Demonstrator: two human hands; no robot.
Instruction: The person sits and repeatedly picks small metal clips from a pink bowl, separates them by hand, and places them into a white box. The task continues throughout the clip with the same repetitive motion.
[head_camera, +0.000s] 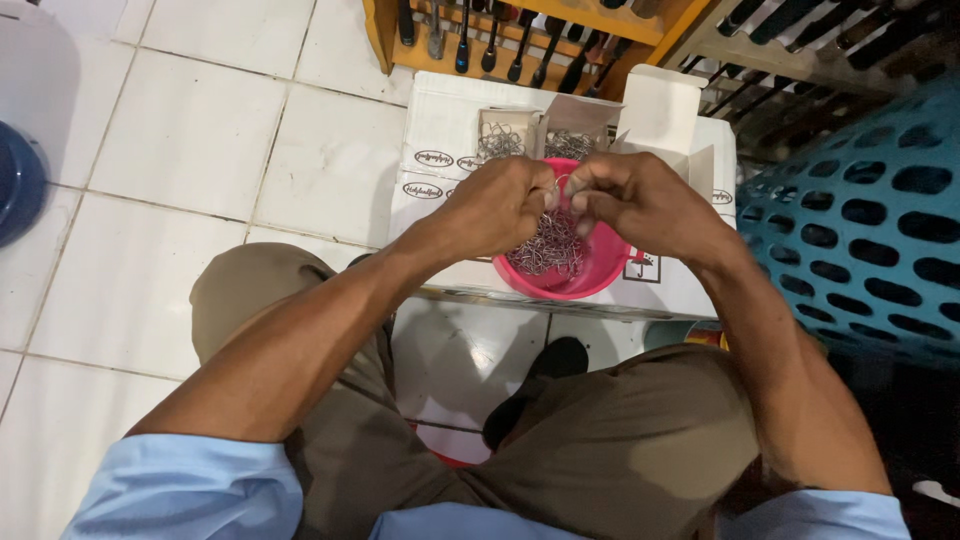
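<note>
Left hand (505, 205) and right hand (640, 205): fingertips pinched together on a small bent wire piece, held directly above the round pink plastic bowl (600, 268), so drops would land inside. Bowl: heaped with small metal wire hooks (548, 248), resting on a white cardboard carton (445, 135). Beyond: two open small boxes of hooks (500, 140); wooden tool rack (540, 40).

**Pink Bowl, Silver Clips, Teal Basket**

A pink bowl (590, 270) of silvery metal clips (548, 245) sits on a white carton (445, 140) printed with black oval marks. Right of the bowl stands a teal basket (870, 220) patterned with dark oval holes. Near the bowl: olive-brown trousers (600, 440), pale blue sleeves (190, 490) (white floor tiles (190, 130), grey grout).
</note>
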